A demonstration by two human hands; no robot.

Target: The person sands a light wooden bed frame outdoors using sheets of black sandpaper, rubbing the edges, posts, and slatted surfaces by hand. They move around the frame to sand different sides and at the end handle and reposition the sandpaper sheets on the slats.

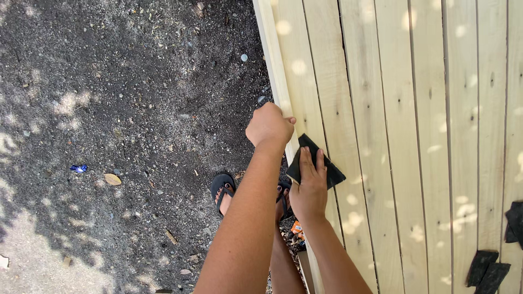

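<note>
right hand [309, 190] lies flat, fingers spread, pressing one black sanding sheet [316, 161] onto the planks [392, 163] at center frame. left hand [268, 126] is clenched over the panel's edge [275, 71] just above. three more black scraps [493, 256] sit lower right. two sandals [222, 189] on the dirt [120, 109] below.

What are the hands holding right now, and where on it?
The left hand grips the edge of the pale wooden panel. The right hand presses flat on a dark abrasive sheet, across its middle.
</note>
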